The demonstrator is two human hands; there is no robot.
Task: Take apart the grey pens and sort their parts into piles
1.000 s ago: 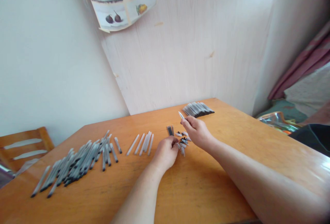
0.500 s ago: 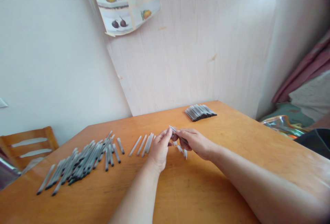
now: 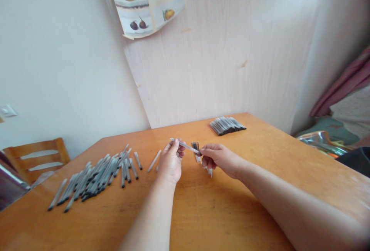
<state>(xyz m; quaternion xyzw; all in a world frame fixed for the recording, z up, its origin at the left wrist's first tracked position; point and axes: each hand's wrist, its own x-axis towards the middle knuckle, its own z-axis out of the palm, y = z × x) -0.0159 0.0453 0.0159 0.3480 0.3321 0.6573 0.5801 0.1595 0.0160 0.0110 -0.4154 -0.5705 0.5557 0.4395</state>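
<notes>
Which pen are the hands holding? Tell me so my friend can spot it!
Find the wooden table, then the left hand and right hand above its middle. The pale pen stretches between their fingers, pointed end to the left. Only this one is held up; the pile of pens and the far bundle lie down.

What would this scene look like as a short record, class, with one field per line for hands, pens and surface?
Left hand: grip near the pointed tip of a slim whitish pen
Right hand: grip at the pen's dark end
Table's left side: loose heap of translucent grey pens with black ends
Near far edge: close-packed row of similar pens
Surface: glossy orange-brown wooden table
</notes>
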